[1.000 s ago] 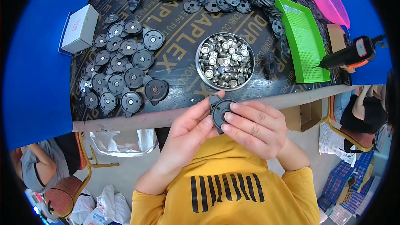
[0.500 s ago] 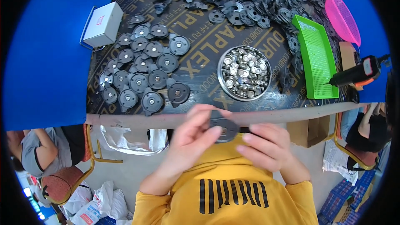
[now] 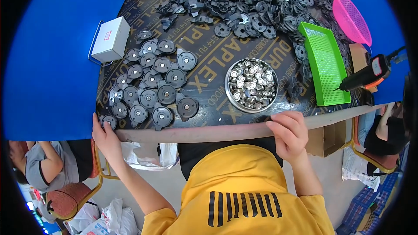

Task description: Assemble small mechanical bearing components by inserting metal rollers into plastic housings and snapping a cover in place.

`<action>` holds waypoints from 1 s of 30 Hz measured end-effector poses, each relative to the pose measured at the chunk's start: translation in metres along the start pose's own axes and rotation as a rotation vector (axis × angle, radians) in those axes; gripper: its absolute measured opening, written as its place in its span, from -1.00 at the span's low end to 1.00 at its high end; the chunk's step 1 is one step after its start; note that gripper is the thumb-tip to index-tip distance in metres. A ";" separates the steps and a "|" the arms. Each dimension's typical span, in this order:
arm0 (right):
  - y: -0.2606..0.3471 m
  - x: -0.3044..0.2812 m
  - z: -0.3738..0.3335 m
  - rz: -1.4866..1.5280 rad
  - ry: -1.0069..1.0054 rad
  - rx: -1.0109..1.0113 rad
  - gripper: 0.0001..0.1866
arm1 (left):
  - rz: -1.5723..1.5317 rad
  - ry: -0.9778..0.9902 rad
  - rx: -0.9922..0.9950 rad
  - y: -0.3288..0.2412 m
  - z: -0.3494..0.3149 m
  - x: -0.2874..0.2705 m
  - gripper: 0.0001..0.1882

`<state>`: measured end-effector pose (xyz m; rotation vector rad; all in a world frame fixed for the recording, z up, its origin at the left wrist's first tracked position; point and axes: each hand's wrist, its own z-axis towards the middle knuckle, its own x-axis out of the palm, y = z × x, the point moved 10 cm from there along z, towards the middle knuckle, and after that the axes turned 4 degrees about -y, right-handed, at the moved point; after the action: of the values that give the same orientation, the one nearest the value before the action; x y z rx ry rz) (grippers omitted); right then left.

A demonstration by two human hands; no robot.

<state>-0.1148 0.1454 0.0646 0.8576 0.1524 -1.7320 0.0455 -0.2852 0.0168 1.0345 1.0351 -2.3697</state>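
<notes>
At the near left table edge, my left hand (image 3: 104,138) has its fingers closed on a round black plastic part (image 3: 107,122) with a small metal centre. This part sits beside the group of similar round black parts (image 3: 148,97), each with a tab and a silvery centre. My right hand (image 3: 289,133) is over the front edge, right of the middle, its thumb and fingers drawn together. A small dark thing shows at its fingertips, too unclear to name. Just beyond stands a round metal bowl (image 3: 228,92) full of small shiny metal pieces (image 3: 253,82).
A large heap of black plastic parts (image 3: 244,4) covers the far side. To the right are a green perforated tray (image 3: 326,65), a pink basket (image 3: 352,17) and a black power screwdriver (image 3: 363,77). A white box (image 3: 111,40) stands at the left.
My left hand has carried the round black part from in front of my chest to the group's near left corner. My right hand has moved slightly up to the table edge.
</notes>
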 end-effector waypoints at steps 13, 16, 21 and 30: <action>-0.005 0.005 -0.002 0.041 0.039 0.046 -0.67 | 0.150 -0.019 0.171 -0.047 0.023 0.007 -0.72; 0.035 -0.009 0.030 0.212 0.116 -0.134 -0.72 | 0.018 -0.128 0.520 -0.157 0.031 -0.019 -0.79; 0.117 -0.077 0.083 0.116 -0.185 -0.258 -0.88 | -0.333 0.529 0.717 -0.310 0.035 0.081 -0.84; 0.145 -0.061 0.085 -0.117 -0.148 -1.037 -0.72 | 0.241 0.459 0.828 -0.321 0.120 0.209 -0.82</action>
<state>-0.0206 0.0990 0.2100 -0.0465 0.9174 -1.5141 -0.3339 -0.1657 0.0727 1.9159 -0.0411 -2.4201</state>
